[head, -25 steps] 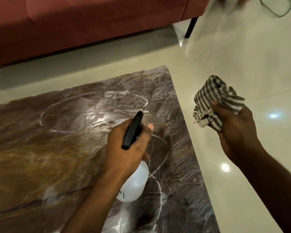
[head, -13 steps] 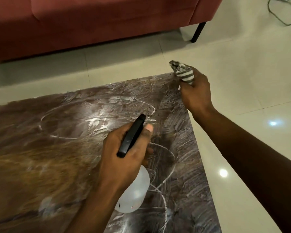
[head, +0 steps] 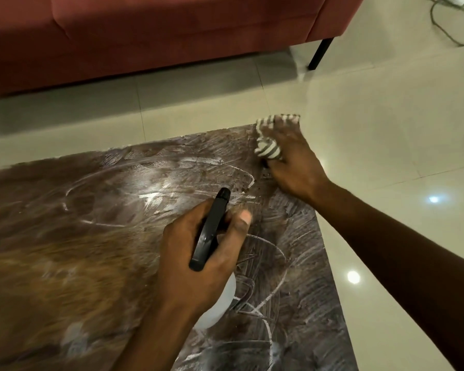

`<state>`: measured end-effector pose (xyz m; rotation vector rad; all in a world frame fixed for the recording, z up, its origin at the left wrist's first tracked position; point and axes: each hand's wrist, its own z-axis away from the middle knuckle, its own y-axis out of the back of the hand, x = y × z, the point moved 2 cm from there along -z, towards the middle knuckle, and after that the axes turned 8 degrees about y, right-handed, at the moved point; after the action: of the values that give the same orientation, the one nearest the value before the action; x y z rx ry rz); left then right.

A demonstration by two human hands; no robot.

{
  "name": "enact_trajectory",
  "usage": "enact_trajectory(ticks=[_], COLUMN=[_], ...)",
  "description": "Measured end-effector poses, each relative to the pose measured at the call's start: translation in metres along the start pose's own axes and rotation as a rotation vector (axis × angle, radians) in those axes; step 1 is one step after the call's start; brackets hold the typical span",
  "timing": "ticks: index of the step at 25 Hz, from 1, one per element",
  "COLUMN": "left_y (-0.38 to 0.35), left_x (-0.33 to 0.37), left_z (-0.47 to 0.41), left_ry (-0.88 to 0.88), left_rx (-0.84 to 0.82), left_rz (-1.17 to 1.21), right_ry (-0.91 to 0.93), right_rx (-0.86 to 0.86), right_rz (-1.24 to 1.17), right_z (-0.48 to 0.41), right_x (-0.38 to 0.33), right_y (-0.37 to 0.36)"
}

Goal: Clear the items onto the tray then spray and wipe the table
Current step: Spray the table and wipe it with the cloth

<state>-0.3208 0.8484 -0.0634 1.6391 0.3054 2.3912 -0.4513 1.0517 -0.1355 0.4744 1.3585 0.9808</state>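
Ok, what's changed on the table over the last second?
The right hand carried the striped cloth from out over the floor in to the far right corner of the table, where it now holds the cloth against the surface. The left hand kept gripping the spray bottle in about the same spot.

left hand (head: 198, 258) around spray bottle (head: 210, 231) above streaked table (head: 91, 210), right hand (head: 292, 162) with striped cloth (head: 268, 148) at far corner
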Motion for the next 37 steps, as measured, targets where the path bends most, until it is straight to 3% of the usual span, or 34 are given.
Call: enact_trajectory(ticks=[3, 6, 8, 10, 12, 15, 17, 22, 27, 32, 34, 37], left_y=[0.001, 0.003, 0.002, -0.001, -0.005, -0.007, -0.009, -0.030, -0.046, -0.047, -0.046, -0.048], left_x=[-0.003, -0.005, -0.005, -0.005, -0.008, -0.016, -0.019, -0.033, -0.043, -0.053, -0.051, -0.053], left_z=[0.005, 0.009, 0.012, 0.016, 0.022, 0.039, 0.054, 0.086, 0.113, 0.125, 0.131, 0.136], left_ry=[-0.004, 0.013, 0.031, 0.047, 0.056, 0.071, 0.089, 0.170, 0.244, 0.297, 0.288, 0.268], left_rx=[-0.009, -0.013, -0.014, -0.009, -0.012, -0.072, -0.139, -0.200, -0.154, -0.173, -0.158, -0.133], left_rz=[-0.034, -0.072, -0.066, -0.066, -0.053, -0.005, 0.022, 0.025, -0.057, -0.017, -0.033, -0.075], right_ry=[0.378, 0.651, 0.561, 0.332, 0.236, 0.549, 0.670, 0.301, 0.424, 0.244, 0.344, 0.663], right_rx=[-0.288, -0.460, -0.345, -0.237, -0.300, -0.471, -0.434, -0.341, -0.393, -0.304, -0.358, -0.548], right_rz=[0.311, 0.393, 0.334, 0.273, 0.268, 0.263, 0.229, 0.188, 0.032, 0.072, 0.078, 0.160], right_z=[0.025, 0.059, 0.048, 0.014, -0.011, 0.010, 0.029, 0.016, 0.043, 0.027, 0.043, 0.113], right_x=[-0.005, 0.012, 0.027, 0.027, 0.011, 0.005, 0.031, 0.027, 0.035, 0.024, 0.007, 0.010], right_y=[-0.022, -0.012, 0.006, 0.017, 0.009, -0.001, 0.012, 0.017, 0.025, 0.024, 0.003, -0.014])
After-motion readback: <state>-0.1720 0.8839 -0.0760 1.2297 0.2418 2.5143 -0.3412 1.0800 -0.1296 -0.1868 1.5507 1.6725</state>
